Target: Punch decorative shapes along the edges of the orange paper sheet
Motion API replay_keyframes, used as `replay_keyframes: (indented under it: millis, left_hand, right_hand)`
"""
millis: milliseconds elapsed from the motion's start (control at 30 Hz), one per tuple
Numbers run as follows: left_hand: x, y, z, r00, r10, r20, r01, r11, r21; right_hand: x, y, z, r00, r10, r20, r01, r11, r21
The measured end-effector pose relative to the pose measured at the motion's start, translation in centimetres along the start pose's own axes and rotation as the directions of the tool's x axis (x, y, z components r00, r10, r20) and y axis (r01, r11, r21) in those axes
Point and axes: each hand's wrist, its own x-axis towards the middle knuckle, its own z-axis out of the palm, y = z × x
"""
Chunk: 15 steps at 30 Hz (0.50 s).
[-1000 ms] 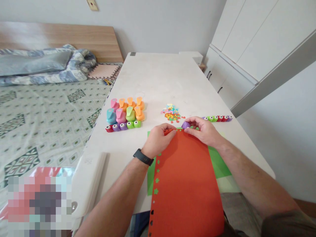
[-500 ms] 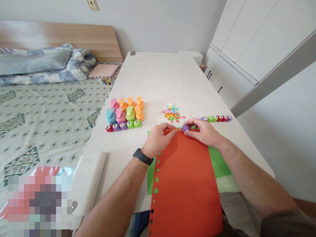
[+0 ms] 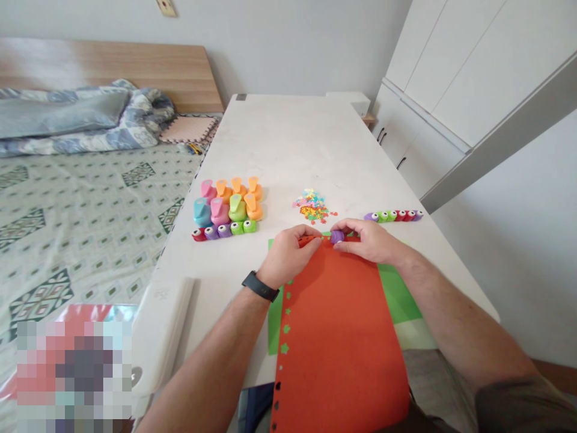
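A long sheet of red-orange paper (image 3: 338, 325) lies over a green sheet (image 3: 399, 294) and hangs past the table's near edge. Shaped holes run down its left side, and more are cut along its far edge. My left hand (image 3: 295, 249), a black band on the wrist, is closed on the far left corner of the orange paper. My right hand (image 3: 367, 240) grips a small purple craft punch (image 3: 337, 237) between thumb and fingers at the paper's far edge. Just beyond the hands lies a heap of tiny coloured paper cut-outs (image 3: 313, 207).
Larger coloured craft punches (image 3: 219, 210) stand in rows at the left, with a row of small punches (image 3: 224, 231) before them. Another row of small punches (image 3: 396, 216) sits to the right. A long white device (image 3: 164, 325) lies along the table's left edge.
The purple punch has turned slightly in my right hand and shifted a little to the left along the paper's edge. My left hand stays on the paper.
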Motion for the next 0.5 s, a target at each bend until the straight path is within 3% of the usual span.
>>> replay_keyframes:
  millis: [500]
  left_hand:
    - [-0.02,-0.18,0.12,1.0,-0.013,0.006,0.013,1.0,-0.009]
  right_hand:
    - [-0.06,-0.47,0.41,1.0,0.001,0.0,-0.001,1.0,-0.03]
